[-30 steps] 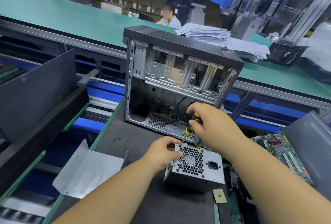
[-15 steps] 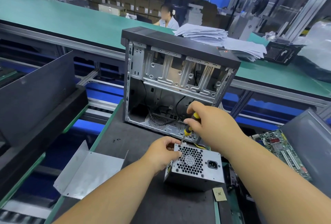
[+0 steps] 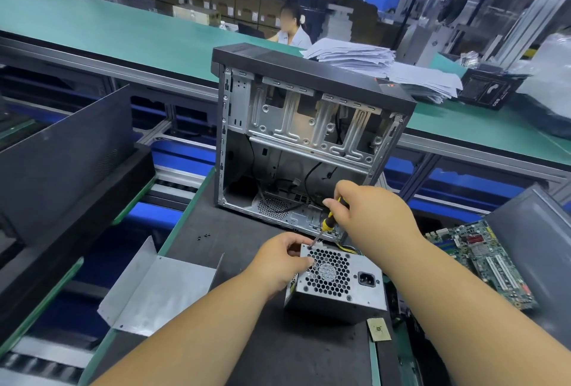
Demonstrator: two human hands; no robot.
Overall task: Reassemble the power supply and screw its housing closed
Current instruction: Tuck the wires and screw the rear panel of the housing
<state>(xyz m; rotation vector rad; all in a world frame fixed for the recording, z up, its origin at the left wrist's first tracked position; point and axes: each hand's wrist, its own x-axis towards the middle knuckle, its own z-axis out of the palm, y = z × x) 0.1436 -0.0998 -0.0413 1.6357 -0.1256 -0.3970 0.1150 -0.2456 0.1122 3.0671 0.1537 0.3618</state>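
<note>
I hold the power supply (image 3: pixel 338 285) on the dark mat (image 3: pixel 247 262) in front of me. It is a grey metal box and the face with the round fan grille looks up at me; a black power socket (image 3: pixel 366 279) sits on the right part of this face. My left hand (image 3: pixel 282 259) grips the upper left corner of the box, with the thumb on the grille side and the other fingers curled over the top edge. My right hand (image 3: pixel 369 211) is closed around the yellow and black handle of a screwdriver (image 3: pixel 326 225). The thin shaft goes down and to the left, and its tip meets the box at the top left corner, just beside my left fingers. If a screw is under the tip, I cannot tell, because the place is too small to see.

Behind the power supply an open computer case (image 3: pixel 309 138) stands upright on the mat, near the box but apart from it. Yellow and black wires (image 3: pixel 347 248) show between the two. To the left a bent sheet of grey metal (image 3: pixel 157 290) lies at the edge of the mat, and a few small dark screws (image 3: pixel 204 236) lie on the mat above it. At the right a green circuit board (image 3: pixel 482 262) lies tilted. A small brown card (image 3: pixel 379 329) lies just below the right corner of the box.
</note>
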